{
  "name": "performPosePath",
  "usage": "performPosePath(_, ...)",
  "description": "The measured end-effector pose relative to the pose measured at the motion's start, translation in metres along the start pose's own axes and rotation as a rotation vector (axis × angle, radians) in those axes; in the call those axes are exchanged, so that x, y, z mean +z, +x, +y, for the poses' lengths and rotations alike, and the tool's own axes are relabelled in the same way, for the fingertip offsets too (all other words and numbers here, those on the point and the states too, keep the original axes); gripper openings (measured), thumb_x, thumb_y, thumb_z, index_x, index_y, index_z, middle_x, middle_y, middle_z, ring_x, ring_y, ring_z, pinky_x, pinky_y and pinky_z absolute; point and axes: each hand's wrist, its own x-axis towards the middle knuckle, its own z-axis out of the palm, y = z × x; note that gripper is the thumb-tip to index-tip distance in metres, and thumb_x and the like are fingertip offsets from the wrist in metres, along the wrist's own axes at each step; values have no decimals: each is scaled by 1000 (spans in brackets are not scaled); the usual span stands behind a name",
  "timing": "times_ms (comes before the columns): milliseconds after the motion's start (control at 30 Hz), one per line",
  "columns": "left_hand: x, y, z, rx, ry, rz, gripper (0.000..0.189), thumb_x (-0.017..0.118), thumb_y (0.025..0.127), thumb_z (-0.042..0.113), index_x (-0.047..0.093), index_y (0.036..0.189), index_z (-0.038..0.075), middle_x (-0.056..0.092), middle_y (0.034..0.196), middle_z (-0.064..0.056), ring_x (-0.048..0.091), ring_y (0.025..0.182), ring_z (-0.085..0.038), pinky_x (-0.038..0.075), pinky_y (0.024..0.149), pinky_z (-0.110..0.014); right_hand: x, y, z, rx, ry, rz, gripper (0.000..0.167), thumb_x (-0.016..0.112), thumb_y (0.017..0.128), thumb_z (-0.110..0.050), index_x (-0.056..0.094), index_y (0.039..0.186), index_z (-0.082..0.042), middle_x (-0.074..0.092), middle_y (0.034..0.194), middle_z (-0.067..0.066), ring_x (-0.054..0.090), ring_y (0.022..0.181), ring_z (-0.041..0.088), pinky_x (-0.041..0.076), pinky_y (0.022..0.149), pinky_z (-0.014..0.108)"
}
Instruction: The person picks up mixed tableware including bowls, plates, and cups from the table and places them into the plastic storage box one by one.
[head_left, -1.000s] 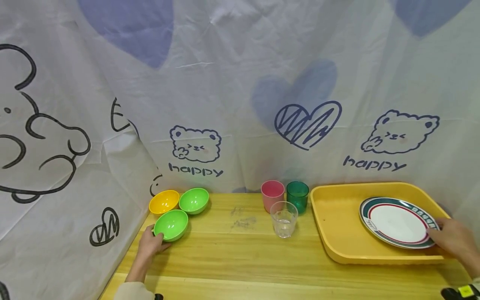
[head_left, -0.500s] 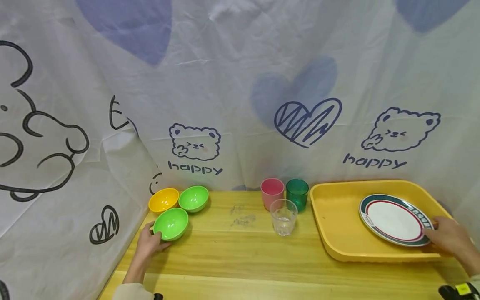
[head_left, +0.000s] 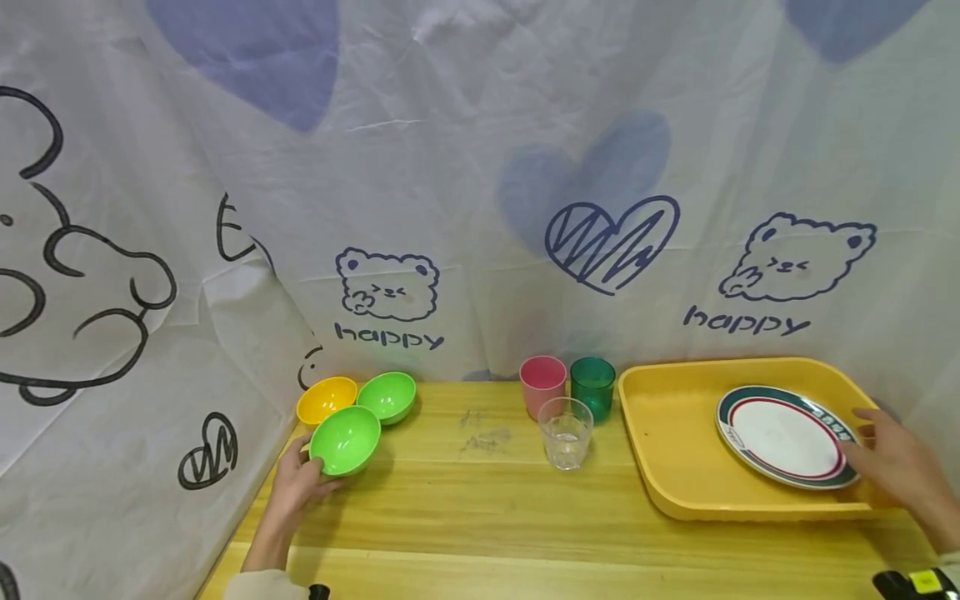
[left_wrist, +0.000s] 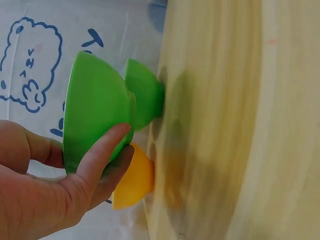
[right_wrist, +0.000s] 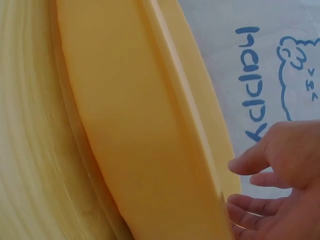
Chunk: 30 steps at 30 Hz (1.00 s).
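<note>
My left hand (head_left: 295,482) grips a green bowl (head_left: 347,442) at its near left side, thumb at the rim and fingers beneath. In the left wrist view this held bowl (left_wrist: 97,105) is tilted and raised off the wooden table. Just behind it stand a yellow bowl (head_left: 327,400) and a second green bowl (head_left: 387,397). On the right, a white plate (head_left: 783,437) with a green and red rim lies inside a yellow tray (head_left: 675,492). My right hand (head_left: 896,458) hovers at the plate's right edge, its fingers spread and relaxed, holding nothing; the right wrist view hides the plate.
A pink cup (head_left: 542,387), a dark green cup (head_left: 592,390) and a clear cup (head_left: 566,433) stand close together left of the tray. A printed cloth (head_left: 480,167) hangs behind and along the left side of the wooden table (head_left: 480,517).
My right hand has let go of the plate's edge, its fingers now spread. The held green bowl has risen slightly and tilted in my left hand.
</note>
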Motion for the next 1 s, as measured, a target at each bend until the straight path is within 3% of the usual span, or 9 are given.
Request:
performPosePath(367,13,-1,7,32,-57,4,60,30,96,-9,18,155,-13,34,140,-43,63,102,-37,61,82,-51,5,-11,-26,-115,35,157,58,59,98,-9,32,139,21,40,125,48,42,112,62,41,94,74)
performPosePath(600,20,-1,13,44,-85,-7,61,31,98,-8,16,157,-10,28,145,-42,52,120,-51,60,84,-51,10,-15,-35,-151,103,182,60,57,102,-16,32,145,18,40,131,46,41,118,61,39,95,74)
performPosePath(767,26,-2,17,49,-121,-22,60,30,98,-8,16,157,-11,26,148,-43,48,124,-54,60,84,-51,14,-18,-47,-196,138,186,63,58,104,-24,35,147,16,45,132,43,45,118,58,41,92,72)
performPosePath(1000,35,-3,24,55,-134,-28,58,32,100,-6,19,157,-9,26,150,-40,46,127,-54,59,86,-52,17,-22,-61,-138,173,145,68,57,105,-31,30,152,11,42,139,41,42,123,56,44,94,71)
